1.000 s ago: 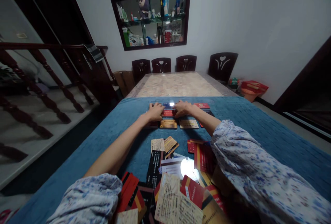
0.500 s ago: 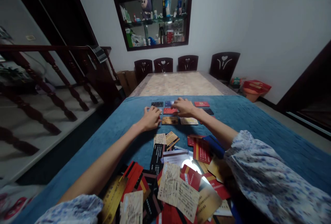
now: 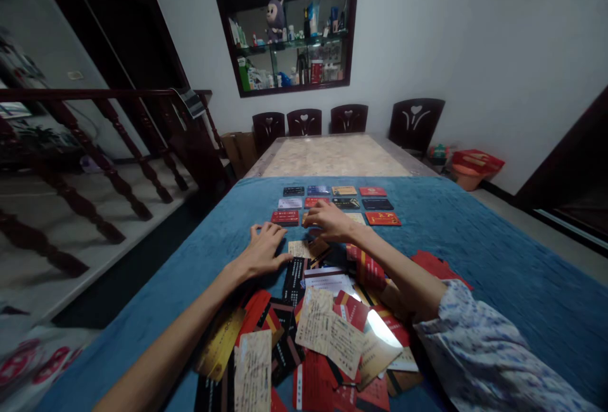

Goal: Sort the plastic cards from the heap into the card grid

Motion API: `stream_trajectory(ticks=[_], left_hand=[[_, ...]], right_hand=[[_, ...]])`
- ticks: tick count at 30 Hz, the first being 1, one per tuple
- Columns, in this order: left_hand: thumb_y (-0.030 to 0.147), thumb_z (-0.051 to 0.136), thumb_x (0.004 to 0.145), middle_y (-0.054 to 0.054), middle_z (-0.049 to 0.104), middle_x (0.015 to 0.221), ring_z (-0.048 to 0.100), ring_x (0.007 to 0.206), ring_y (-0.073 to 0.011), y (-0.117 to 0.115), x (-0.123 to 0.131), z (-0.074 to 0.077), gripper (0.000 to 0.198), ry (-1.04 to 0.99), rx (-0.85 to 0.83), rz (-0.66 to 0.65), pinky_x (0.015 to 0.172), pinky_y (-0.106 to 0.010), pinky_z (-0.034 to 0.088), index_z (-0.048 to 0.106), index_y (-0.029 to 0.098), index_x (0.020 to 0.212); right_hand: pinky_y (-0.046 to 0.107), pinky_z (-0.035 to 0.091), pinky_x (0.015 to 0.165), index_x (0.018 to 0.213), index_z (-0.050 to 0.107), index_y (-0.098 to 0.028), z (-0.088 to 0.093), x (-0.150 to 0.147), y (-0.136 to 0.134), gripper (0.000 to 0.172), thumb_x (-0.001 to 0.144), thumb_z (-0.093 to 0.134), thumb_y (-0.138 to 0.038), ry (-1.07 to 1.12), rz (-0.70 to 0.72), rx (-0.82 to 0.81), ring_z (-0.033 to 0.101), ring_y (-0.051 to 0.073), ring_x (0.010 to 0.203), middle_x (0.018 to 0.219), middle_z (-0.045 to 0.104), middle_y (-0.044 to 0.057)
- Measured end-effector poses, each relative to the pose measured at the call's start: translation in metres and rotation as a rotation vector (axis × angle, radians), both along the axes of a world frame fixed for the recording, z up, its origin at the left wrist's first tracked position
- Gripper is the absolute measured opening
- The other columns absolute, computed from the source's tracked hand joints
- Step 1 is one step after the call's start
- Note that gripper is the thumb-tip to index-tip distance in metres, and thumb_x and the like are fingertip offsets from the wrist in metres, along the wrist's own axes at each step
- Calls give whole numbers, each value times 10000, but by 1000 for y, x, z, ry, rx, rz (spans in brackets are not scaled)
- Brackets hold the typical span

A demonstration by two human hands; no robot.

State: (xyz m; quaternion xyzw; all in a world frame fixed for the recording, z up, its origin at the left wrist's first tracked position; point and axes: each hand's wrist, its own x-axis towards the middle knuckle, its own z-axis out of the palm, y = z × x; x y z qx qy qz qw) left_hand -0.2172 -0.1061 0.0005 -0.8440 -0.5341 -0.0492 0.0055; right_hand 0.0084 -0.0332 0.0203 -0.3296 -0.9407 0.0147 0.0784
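Note:
My left hand [image 3: 263, 250] lies low over the blue cloth with its fingers and thumb apart, holding nothing. Its fingertips are close to a dark red card [image 3: 285, 217] at the near left end of the rows of cards. The thumb is beside a black card [image 3: 295, 272] of the loose pile. My right hand [image 3: 331, 222] is arched over the nearest row, fingers loosely bent and pointing left. It partly covers a cream card [image 3: 356, 217] and a gold card beneath the fingers. A red card with yellow print [image 3: 383, 218] closes this row on the right.
A heap of overlapping cards [image 3: 323, 367] spreads in front of me. Neat rows with a dark card [image 3: 377, 204] stand beyond. Blue cloth [image 3: 199, 291] covers the near table; bare tabletop [image 3: 332, 153] lies behind. Chairs [image 3: 349, 118] line the far wall, and a railing [image 3: 128, 146] runs left.
My left hand has drawn back and left from the nearest row, uncovering the dark red card there. My right hand has shifted slightly nearer. The camera view has turned a little left.

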Motion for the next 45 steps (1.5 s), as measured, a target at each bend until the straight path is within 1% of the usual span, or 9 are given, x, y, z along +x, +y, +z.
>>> stream_trajectory(ticks=[5,10,14,19,28,33,37,40,45], left_hand=[[575,591,840,-145,560,1299,442,1218,-341,-22,0,-8,558,-21,-54,20,1044,-568,277,546,192,1242],[625,599,810,-138,545,1321,430,1235,-350,-30,2,-10,608,-34,-98,47,1037,-565,290,542,195,1235],[580,603,833,-143,539,1331,427,1246,-349,-27,-1,-12,572,-36,-81,81,1030,-570,291,536,192,1248],[514,648,838,-133,547,1320,421,1249,-347,-24,-8,-14,508,-26,5,96,1032,-571,279,554,217,1238],[284,595,905,-98,635,1131,475,1143,-286,-30,-3,-8,153,40,85,77,1034,-547,259,664,222,1026],[298,549,931,-79,665,1025,519,1067,-262,-35,-2,-9,168,4,34,35,1022,-532,272,690,212,960],[444,560,917,-79,664,1008,526,1048,-272,-40,0,-7,276,-23,7,7,993,-520,301,700,208,930],[524,596,872,-83,653,1037,522,1059,-286,-43,1,-4,349,-32,-15,13,976,-511,321,700,205,968],[517,610,853,-93,637,1066,517,1074,-297,-43,-2,-4,372,-17,-34,35,949,-495,346,694,208,1043]], right_hand=[[367,359,832,1031,739,-233,-14,-13,-15,205,877,628,-311,29,83,-26,477,266,1068,1078,682,89],[351,347,792,1056,736,-251,-28,-21,-22,228,904,596,-348,71,160,-29,468,261,1034,1042,696,79],[373,346,830,1082,728,-255,-31,-22,-27,241,902,566,-255,72,195,-57,466,256,1038,1071,704,69],[412,363,875,1162,707,-267,-31,-21,-32,375,812,592,-200,43,226,-95,470,268,1062,1184,675,68],[433,381,930,1215,694,-263,-32,-21,-37,491,736,621,-183,36,229,-124,479,267,1074,1228,648,66],[470,370,923,1160,718,-256,-27,-22,-38,402,762,663,-257,7,190,-91,461,304,1107,1197,658,84],[473,349,924,1068,742,-224,-23,-24,-41,300,800,674,-339,-3,176,-44,460,315,1104,1130,680,101],[451,350,905,999,746,-200,-22,-26,-43,256,824,658,-364,-10,152,-17,456,311,1098,1071,685,108],[441,349,912,974,733,-182,-24,-28,-44,266,840,653,-397,1,140,21,455,296,1086,1039,674,115]])
